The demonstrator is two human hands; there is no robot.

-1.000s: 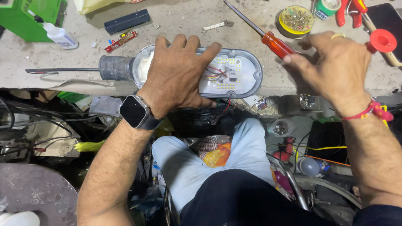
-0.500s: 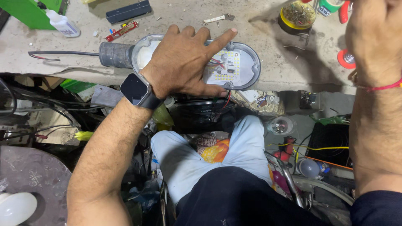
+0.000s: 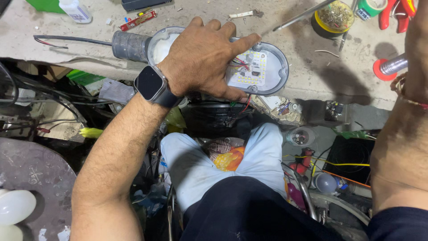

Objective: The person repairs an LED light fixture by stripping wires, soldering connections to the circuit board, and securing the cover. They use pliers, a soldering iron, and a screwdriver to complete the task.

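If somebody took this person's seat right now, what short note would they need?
Left hand: pressed flat on the oval lamp housing, steadying it at the workbench edge.
Right hand: out of view, only the forearm with a red thread at the wrist shows.
Done: housing is open, LED board and red wires exposed.
Left: nothing shows the board fastened or a cover fitted.
Nearby: grey tube end attached to the housing, yellow dish of small parts, loose screws on the bench.

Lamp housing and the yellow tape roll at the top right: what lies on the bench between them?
In the head view, a long metal rod slants across bare, dusty bench between the lamp housing and the yellow tape roll.
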